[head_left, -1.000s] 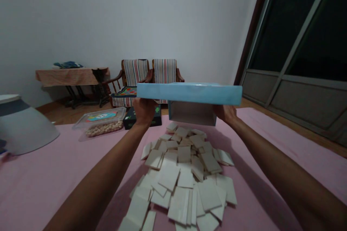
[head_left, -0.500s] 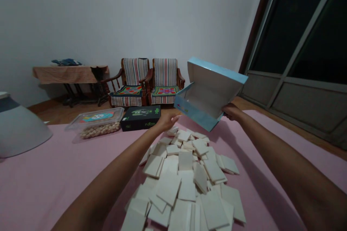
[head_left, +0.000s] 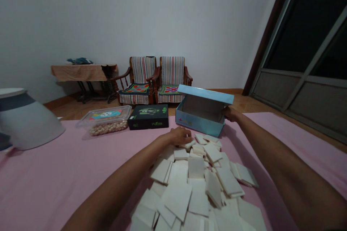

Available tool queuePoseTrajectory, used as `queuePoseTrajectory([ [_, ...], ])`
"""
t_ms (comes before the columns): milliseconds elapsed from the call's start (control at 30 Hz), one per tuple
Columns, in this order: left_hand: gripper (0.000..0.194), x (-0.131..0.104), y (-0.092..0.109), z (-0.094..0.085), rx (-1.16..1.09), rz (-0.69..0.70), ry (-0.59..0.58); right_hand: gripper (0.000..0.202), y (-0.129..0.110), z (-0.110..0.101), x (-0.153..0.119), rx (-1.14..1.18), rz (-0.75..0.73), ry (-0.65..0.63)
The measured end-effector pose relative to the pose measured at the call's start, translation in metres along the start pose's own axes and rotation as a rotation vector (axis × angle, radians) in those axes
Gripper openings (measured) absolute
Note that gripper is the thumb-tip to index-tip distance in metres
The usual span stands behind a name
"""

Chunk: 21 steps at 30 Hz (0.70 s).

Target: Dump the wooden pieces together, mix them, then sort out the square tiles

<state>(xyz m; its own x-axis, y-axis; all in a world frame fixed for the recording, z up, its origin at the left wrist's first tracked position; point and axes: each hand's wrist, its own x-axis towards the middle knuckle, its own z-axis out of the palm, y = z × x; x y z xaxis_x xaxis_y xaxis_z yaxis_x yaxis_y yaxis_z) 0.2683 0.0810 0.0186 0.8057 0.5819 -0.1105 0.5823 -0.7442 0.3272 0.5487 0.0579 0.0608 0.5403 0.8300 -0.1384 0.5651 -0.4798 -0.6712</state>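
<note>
My right hand [head_left: 229, 113] grips the right side of a light blue cardboard box [head_left: 200, 124]. The box sits on the pink cloth with its hinged lid [head_left: 206, 94] partly raised, and its pale inside shows. My left hand [head_left: 181, 136] lies over the far end of a heap of white square tiles [head_left: 196, 166]. Its fingers are bent a little and apart, touching or just above the tiles there; I see nothing held in them. The tiles overlap at many angles, some leaning on others.
Left of the blue box stand a black box [head_left: 148, 117] and a clear plastic container [head_left: 108, 124] of small round beige pieces. A grey-white cone-shaped object [head_left: 35, 121] is at far left. Beyond the pink cloth [head_left: 89, 166] are two armchairs [head_left: 172, 75] and a covered table [head_left: 81, 72].
The blue box has come down from a tilted, raised position onto the cloth, its lid lower. My left hand has moved right and down onto the tiles' far end. The view has shifted slightly.
</note>
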Motion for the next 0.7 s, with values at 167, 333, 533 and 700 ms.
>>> queuePoseTrajectory([
  [167,0.025,-0.029,-0.019,-0.01,-0.045,0.089,-0.061,0.025,-0.008,0.008,0.019,-0.12,0.04,-0.1],
  [333,0.023,-0.058,-0.037,-0.016,-0.161,0.183,-0.045,0.03,-0.019,0.016,0.032,-0.21,0.046,-0.211],
  [533,0.025,-0.093,-0.044,-0.027,-0.354,0.115,-0.075,0.034,-0.024,0.016,0.028,-0.265,-0.024,-0.249],
  [700,0.025,-0.111,-0.056,-0.028,-0.407,0.129,-0.047,0.031,-0.024,0.017,0.021,-0.274,-0.107,-0.187],
])
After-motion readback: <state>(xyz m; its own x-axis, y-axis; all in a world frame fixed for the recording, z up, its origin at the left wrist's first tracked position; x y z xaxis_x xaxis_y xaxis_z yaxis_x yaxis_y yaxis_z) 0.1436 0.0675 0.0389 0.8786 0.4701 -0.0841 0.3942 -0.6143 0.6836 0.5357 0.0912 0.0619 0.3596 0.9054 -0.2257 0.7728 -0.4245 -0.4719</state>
